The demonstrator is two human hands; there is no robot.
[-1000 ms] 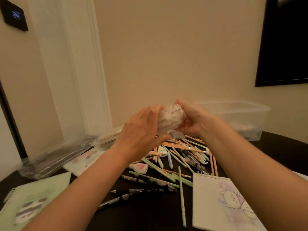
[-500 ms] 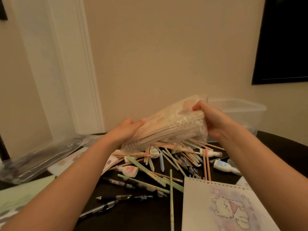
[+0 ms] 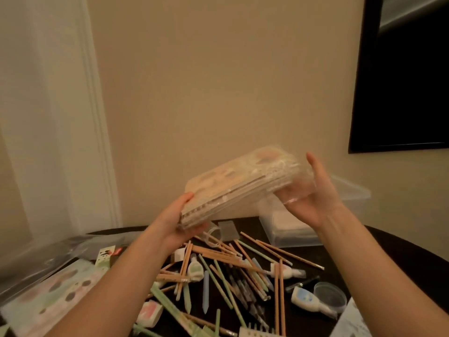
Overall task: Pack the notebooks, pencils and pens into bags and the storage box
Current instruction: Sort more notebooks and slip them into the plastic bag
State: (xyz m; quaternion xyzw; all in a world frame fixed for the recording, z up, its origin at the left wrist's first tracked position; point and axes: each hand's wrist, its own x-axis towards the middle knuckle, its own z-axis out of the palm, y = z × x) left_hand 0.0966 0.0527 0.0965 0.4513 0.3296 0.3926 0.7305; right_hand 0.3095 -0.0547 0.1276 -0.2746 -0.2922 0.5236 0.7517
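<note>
**Bagged Notebooks Held Above Worktop**

A clear bag of notebooks (image 3: pixel 243 186) is held tilted at frame centre, with its right end raised. The lower left end is gripped by the left hand (image 3: pixel 179 222), thumb on top and fingers beneath. The right hand (image 3: pixel 313 198) is set against the bag's loose right end, fingers straight and not closed round it. The storage box (image 3: pixel 291 232) is seen behind, right of centre. Below, pencils and pens (image 3: pixel 230 261) are scattered on the dark worktop (image 3: pixel 313 255).
</note>
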